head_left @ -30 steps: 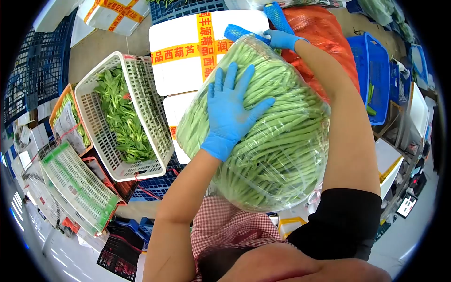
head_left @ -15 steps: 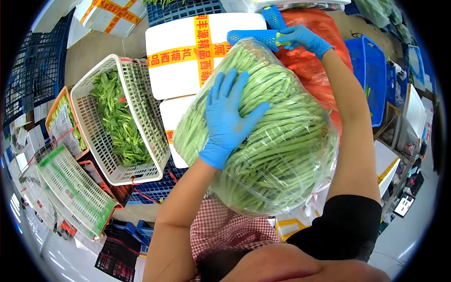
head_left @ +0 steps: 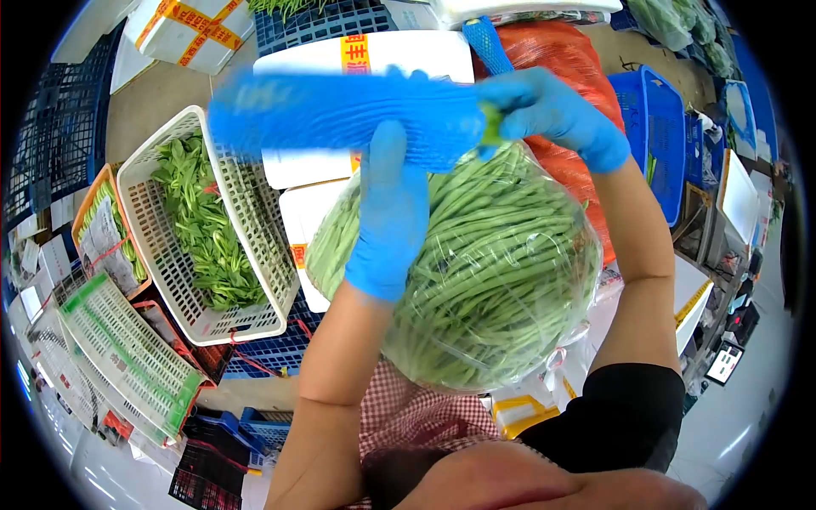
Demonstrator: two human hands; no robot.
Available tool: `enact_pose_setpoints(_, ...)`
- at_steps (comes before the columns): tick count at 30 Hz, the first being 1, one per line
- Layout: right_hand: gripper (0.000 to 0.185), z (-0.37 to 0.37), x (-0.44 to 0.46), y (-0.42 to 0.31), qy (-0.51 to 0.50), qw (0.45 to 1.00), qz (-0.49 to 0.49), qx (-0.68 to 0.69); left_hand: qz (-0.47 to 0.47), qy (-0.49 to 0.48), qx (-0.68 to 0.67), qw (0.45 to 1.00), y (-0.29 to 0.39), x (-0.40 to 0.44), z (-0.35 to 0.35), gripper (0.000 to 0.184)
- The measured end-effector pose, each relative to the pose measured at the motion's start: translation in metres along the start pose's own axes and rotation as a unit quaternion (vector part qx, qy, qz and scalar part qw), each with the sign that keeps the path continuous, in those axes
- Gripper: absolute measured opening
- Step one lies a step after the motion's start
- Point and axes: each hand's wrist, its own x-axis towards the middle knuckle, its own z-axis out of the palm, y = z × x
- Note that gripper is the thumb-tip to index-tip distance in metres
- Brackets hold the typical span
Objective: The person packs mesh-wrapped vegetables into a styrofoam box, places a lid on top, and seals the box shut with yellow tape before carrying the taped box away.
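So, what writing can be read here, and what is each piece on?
"丰": red, on the orange tape across the middle white box; neighbouring characters are partly cut off or covered.
Upper-left box: tape print too blurred.
Green-edged crate: too blurred.
Paper at far left: too small.
Screen at right: too small.

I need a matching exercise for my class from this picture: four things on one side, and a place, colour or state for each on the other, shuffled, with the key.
Column 1
1. Long beans
2. Leafy greens
3. Large sack
4. Right hand

Column 2
A. Red-orange in colour
B. Holding the green end of a blue mesh-wrapped item
C. Inside a clear plastic bag
D. In a white basket

Right pairs: 1-C, 2-D, 3-A, 4-B
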Motion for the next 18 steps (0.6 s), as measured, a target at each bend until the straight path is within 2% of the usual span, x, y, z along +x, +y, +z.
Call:
enact_pose_setpoints(1,0.034,-0.004,0.009,-0.002,0.048,0.996,0.061,-0.033,0.022,-0.003,0.001,1.0,0.006,-0.002,0.009,0.048)
enact_pose_setpoints(3,0.034,-0.033,0.042,0.007,0.139,0.969,0.183,-0.095,-0.01,0.084,0.009,0.996,-0.004,-0.006,-0.018,0.044)
enact_pose_setpoints(4,0.042,-0.08,0.056,0.07,0.241,0.965,0.106,0.0,-0.021,0.13,0.012,0.991,-0.01,-0.008,-0.034,0.042)
enact_pose_setpoints(5,0.057,-0.117,0.067,0.112,0.303,0.948,0.099,-0.01,-0.017,0.202,-0.037,0.979,-0.02,-0.012,-0.039,0.034)
enact_pose_setpoints(6,0.067,-0.144,0.076,0.148,0.352,0.929,0.102,-0.055,0.036,0.187,0.13,0.973,-0.027,-0.015,-0.043,0.033)
enact_pose_setpoints(7,0.08,-0.169,0.079,0.182,0.38,0.902,0.118,-0.17,0.081,0.169,0.295,0.937,-0.033,-0.021,-0.048,0.033)
enact_pose_setpoints(9,0.109,-0.208,0.095,0.246,0.39,0.845,0.144,-0.337,0.1,0.151,0.369,0.912,-0.037,-0.03,-0.051,0.03)
enact_pose_setpoints(10,0.124,-0.224,0.104,0.267,0.386,0.825,0.143,-0.386,0.086,0.15,0.278,0.945,-0.032,-0.028,-0.039,0.027)
enact_pose_setpoints(11,0.122,-0.206,0.113,0.257,0.384,0.86,0.142,-0.305,0.071,0.145,0.183,0.97,-0.028,-0.026,-0.033,0.024)
enact_pose_setpoints(14,0.096,-0.201,0.134,0.263,0.392,0.85,0.134,-0.325,0.074,0.168,0.084,0.979,-0.028,-0.022,-0.035,0.025)
enact_pose_setpoints(15,0.087,-0.181,0.125,0.229,0.337,0.849,0.198,-0.357,0.091,0.161,0.081,0.979,-0.025,-0.021,-0.035,0.026)
enact_pose_setpoints(16,0.079,-0.16,0.117,0.204,0.281,0.841,0.26,-0.383,0.085,0.159,0.095,0.979,-0.026,-0.021,-0.036,0.028)
enact_pose_setpoints(17,0.065,-0.15,0.111,0.194,0.274,0.792,0.256,-0.482,0.081,0.157,0.109,0.978,-0.027,-0.021,-0.037,0.029)
enact_pose_setpoints(18,0.064,-0.146,0.104,0.194,0.3,0.786,0.209,-0.498,0.078,0.151,0.121,0.978,-0.028,-0.021,-0.037,0.031)
